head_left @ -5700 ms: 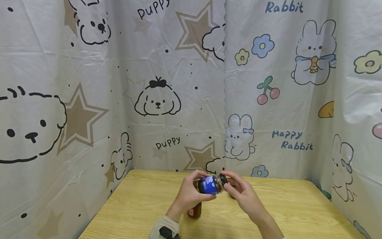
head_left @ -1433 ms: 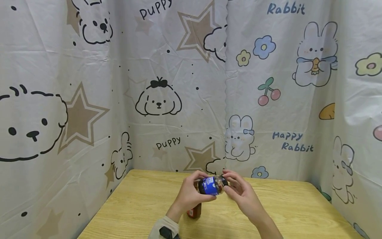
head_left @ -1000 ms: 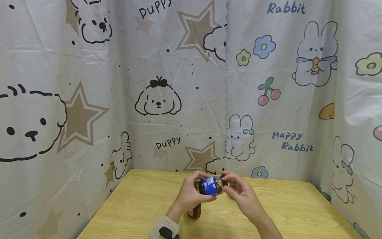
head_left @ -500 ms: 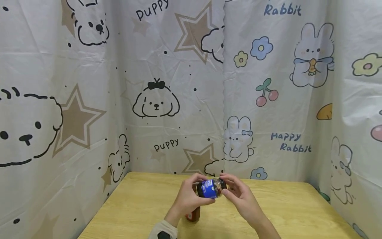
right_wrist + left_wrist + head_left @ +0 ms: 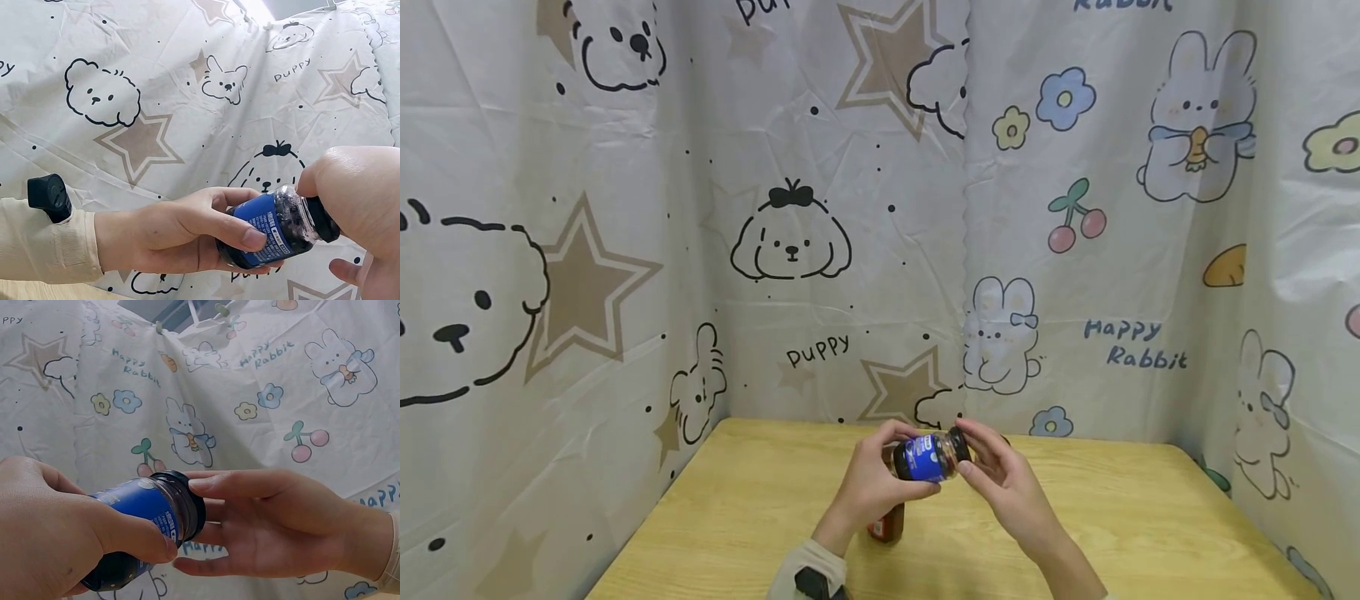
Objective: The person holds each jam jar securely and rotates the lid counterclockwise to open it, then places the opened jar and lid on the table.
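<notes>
A glass jar with a blue label [image 5: 925,458] is held tilted above the table, its black lid [image 5: 958,444] pointing right. My left hand [image 5: 874,479] grips the jar's body, thumb across the label, as the right wrist view also shows for the jar [image 5: 269,228]. My right hand [image 5: 1011,492] has its thumb and fingertips at the lid's edge. In the left wrist view the right thumb touches the black lid [image 5: 195,509], the other fingers behind it. Dark contents show through the glass.
A reddish-brown bottle [image 5: 887,525] is on the wooden table [image 5: 760,517] below my left hand, partly hidden by it. A small dark edge shows behind my right hand. Printed curtains [image 5: 880,292] stand around the table's back and sides.
The head view has tilted and shifted slightly. Both hands stay at the jar; the right fingers and thumb have shifted a little around the lid, which remains on the jar.
</notes>
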Motion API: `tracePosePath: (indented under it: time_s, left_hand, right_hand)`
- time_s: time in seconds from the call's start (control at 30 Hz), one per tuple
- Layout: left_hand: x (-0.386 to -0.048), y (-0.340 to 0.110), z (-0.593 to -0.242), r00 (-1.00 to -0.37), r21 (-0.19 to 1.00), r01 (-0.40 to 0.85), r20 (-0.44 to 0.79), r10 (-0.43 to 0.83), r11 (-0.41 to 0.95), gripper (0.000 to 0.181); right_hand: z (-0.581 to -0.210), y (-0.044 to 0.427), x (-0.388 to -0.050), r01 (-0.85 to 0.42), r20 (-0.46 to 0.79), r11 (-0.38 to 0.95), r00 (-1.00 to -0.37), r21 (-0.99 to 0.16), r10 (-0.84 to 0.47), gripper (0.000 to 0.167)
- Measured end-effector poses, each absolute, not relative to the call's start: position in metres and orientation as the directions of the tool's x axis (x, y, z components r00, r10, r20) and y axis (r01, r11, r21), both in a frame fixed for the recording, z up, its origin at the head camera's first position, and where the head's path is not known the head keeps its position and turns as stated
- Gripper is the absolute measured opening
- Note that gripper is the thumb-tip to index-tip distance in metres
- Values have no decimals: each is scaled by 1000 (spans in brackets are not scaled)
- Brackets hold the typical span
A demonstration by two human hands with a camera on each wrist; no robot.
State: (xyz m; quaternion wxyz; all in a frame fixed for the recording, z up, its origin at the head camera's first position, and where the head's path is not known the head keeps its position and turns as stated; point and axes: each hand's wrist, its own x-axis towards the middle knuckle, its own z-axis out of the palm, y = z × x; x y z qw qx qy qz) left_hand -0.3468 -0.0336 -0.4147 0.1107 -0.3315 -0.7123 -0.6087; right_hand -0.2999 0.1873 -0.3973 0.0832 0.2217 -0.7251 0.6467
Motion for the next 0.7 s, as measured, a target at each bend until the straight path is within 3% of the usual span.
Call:
tracePosePath:
  time_s: [0.37,0.7]
  left_hand:
    - [-347,-31,-414,-757,793,608,568,322,31,60]
    - [-345,-30,-411,-745,783,621,583,325,17,58]
  right_hand:
    - [-386,198,-299,-476,414,194,-864,-858,-286,52]
    - [-386,200,-300,-535,470,221,-834,-815,-289,46]
